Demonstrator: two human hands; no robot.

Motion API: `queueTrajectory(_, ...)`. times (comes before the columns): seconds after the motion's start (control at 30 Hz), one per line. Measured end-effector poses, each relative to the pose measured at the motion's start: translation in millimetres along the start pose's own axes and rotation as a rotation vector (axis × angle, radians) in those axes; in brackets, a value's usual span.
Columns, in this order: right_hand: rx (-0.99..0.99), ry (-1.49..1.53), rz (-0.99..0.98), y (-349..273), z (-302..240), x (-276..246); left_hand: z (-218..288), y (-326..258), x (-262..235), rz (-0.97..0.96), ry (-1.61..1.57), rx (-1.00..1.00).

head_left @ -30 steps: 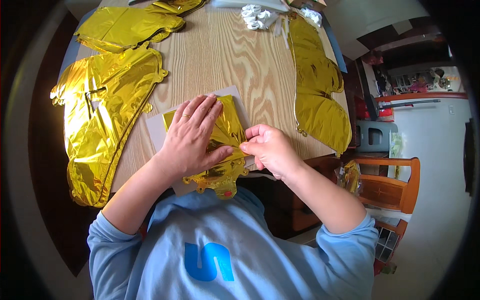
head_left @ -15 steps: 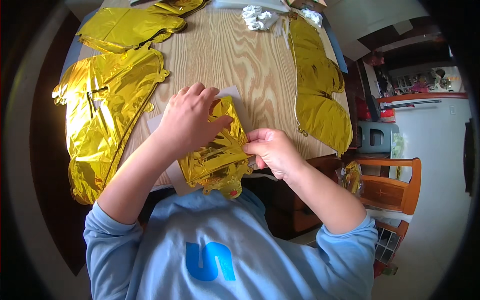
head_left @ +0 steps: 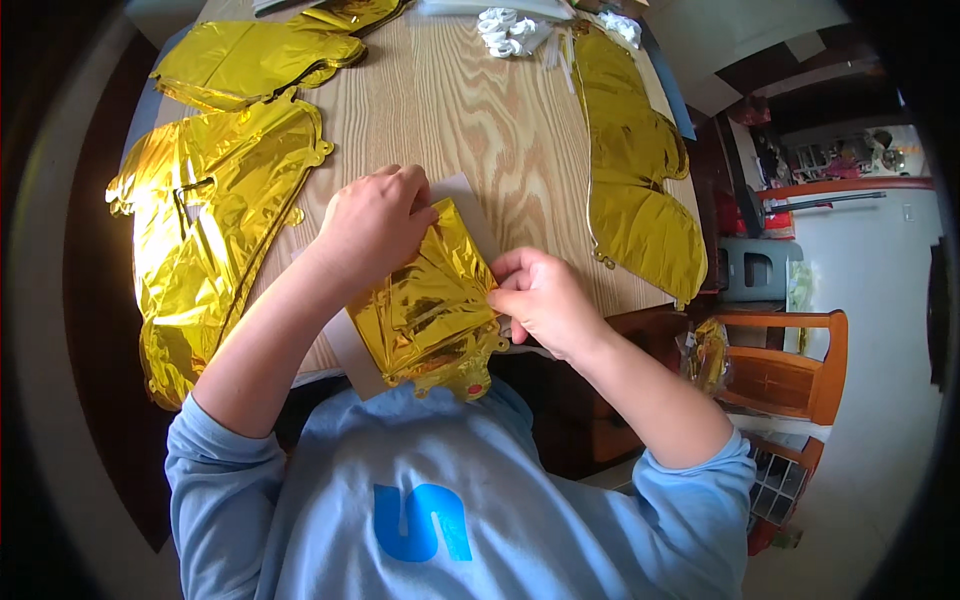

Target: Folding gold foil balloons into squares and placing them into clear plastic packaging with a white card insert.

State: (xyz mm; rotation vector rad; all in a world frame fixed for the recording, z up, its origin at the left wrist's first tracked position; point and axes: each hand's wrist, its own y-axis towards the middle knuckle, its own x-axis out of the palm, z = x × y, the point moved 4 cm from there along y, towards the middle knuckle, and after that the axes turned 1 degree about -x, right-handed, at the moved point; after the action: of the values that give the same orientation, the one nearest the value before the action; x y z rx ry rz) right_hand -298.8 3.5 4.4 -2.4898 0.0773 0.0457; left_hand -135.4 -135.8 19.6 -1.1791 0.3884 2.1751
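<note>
A gold foil balloon, folded flat into a creased packet, lies over a pale card at the table's near edge. Its scalloped, tabbed end hangs toward me and bears a small red spot. My left hand is closed at the packet's far left edge; the thumb rests on the foil, and the other fingertips are partly hidden. At the right edge, my right hand pinches the foil between thumb and fingers.
Flat gold foil balloons lie at left, far left and right. White ribbon bundles and thin clear strips sit at the back. Beyond the table's right side stand a wooden chair and a grey-blue stool.
My left hand's raised, spread fingers have come together, and its thumb has drawn in to the foil's far edge. My right hand keeps its pinch almost in place.
</note>
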Motion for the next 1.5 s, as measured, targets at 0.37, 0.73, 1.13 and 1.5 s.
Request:
queueTrajectory(0.37,0.039,0.138,0.053,3.0,9.5,-3.1,-8.4,-17.1,1.9,0.127,-0.096,0.077)
queueTrajectory(0.73,-0.028,-0.095,0.055,3.4,-5.2,2.7,-10.8,-19.6,5.5,0.177,0.003,0.113)
queueTrajectory(1.13,-0.099,-0.426,0.078,5.6,-21.9,11.3,-14.2,-21.3,15.6,0.287,0.083,0.152)
queueTrajectory(1.5,-0.385,-0.795,0.173,6.2,-21.0,15.0,16.3,-53.3,8.6,0.196,0.319,0.147)
